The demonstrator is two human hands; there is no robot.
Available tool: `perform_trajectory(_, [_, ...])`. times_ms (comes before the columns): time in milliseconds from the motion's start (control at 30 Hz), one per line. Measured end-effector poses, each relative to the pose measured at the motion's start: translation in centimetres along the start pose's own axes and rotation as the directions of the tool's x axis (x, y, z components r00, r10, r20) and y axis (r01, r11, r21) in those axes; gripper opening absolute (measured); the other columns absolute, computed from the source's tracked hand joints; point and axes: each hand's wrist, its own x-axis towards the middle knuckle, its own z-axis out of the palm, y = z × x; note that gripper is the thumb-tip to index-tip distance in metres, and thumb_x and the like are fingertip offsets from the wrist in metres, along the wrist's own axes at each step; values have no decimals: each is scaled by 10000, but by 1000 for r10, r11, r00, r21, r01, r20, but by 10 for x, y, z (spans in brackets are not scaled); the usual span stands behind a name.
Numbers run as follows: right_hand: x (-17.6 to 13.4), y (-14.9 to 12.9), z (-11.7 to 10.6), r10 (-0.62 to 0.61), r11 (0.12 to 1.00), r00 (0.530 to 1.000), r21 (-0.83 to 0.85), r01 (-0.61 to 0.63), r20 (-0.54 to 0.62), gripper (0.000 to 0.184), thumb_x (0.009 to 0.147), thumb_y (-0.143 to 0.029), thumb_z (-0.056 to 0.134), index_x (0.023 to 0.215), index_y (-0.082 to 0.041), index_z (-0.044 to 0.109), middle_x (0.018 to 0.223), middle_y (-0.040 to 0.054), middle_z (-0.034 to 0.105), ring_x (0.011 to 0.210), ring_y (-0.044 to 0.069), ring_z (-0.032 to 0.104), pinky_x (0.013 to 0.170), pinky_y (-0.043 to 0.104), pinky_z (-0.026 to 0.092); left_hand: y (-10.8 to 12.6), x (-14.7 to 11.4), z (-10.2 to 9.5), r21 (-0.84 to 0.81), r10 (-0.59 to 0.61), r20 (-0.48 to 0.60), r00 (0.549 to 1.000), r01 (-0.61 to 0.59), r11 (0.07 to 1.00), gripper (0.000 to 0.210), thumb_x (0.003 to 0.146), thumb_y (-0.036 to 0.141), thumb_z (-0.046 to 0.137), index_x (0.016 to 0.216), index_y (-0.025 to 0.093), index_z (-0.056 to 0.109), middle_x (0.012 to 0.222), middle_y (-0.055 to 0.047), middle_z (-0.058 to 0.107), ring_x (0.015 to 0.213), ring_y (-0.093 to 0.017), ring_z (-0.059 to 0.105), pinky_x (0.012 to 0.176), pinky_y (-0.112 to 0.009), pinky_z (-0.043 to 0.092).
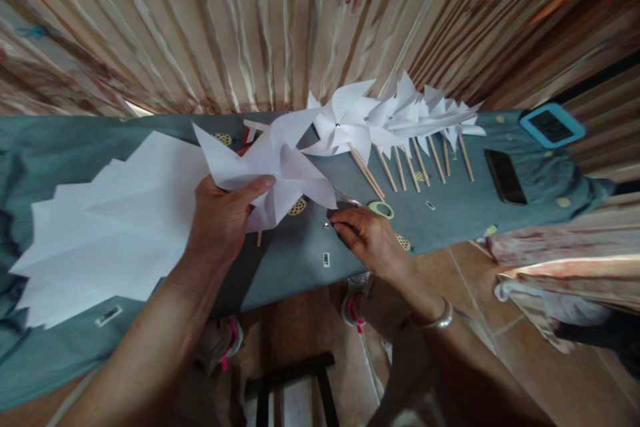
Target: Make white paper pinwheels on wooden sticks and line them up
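Note:
My left hand [220, 217] grips a white paper pinwheel [285, 147], thumb pressed close to its middle where the folded tips meet. The pinwheel is held above the cloth. Just right of it, my right hand [370, 240] is low over the table, thumb and forefinger drawn together. Beside those fingertips lie some small shiny pins [326, 225]; whether one is between the fingers I cannot tell. A green-rimmed roll of tape [381, 209] and a pair of scissors [349, 198], mostly hidden, lie behind the right hand. One wooden stick [259, 239] shows under the pinwheel.
Cut white paper sheets [115, 213] are fanned out on the left of the grey-green tablecloth [280, 273]. Several pinwheels on sticks [345, 117] overlap in a row at the back right. Farther right are a phone [505, 177] and a blue-framed device [553, 125]. Curtains [250, 27] hang behind.

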Motion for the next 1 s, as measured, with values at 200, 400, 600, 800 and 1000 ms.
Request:
perform_trajectory(200, [-2, -5, 11, -136, 990, 991, -29, 136, 5, 188, 888, -163, 574, 1007, -178, 719, 1023, 84, 725, 961, 218, 665, 907, 405, 521, -1, -3, -1, 1, -9, 35, 999, 9, 1000, 503, 492, 188, 848, 971, 251, 709, 742, 22, 731, 713, -193, 666, 700, -343, 535])
perform_trajectory(400, [1, -1, 16, -200, 971, 979, -125, 202, 23, 213, 915, -160, 530, 996, -160, 727, 1028, 107, 711, 972, 236, 641, 869, 405, 540, -5, -3, -3, 14, -10, 44, 999, 9, 1000, 495, 483, 167, 845, 958, 216, 715, 756, 14, 738, 706, -170, 661, 716, -308, 525])
perform_trajectory(600, [0, -6, 16, -196, 980, 980, -47, 195, -28, 215, 923, -177, 517, 963, -158, 727, 951, 110, 729, 906, 237, 670, 818, 400, 563, -10, -4, -6, 32, -32, 63, 998, 30, 999, 444, 501, 196, 852, 925, 173, 724, 782, 2, 738, 712, -160, 664, 733, -295, 521])
perform_trajectory(800, [-4, -12, 19, 89, 964, 996, 251, -86, -2, 143, 861, -199, 607, 933, -214, 730, 874, 38, 763, 765, 202, 725, 702, 328, 576, -7, -6, -5, 72, -64, 71, 995, 59, 996, 486, 482, 259, 862, 927, 125, 720, 756, -20, 726, 702, -185, 656, 713, -322, 509])
perform_trajectory(1000, [-4, -11, 21, 151, 864, 984, 470, -180, 99, 74, 814, -245, 662, 805, -207, 725, 753, 11, 742, 677, 167, 689, 650, 290, 555, -5, -4, -5, 63, -74, 46, 996, 71, 995, 524, 463, 248, 866, 942, 112, 705, 765, -26, 721, 732, -192, 651, 726, -325, 502])
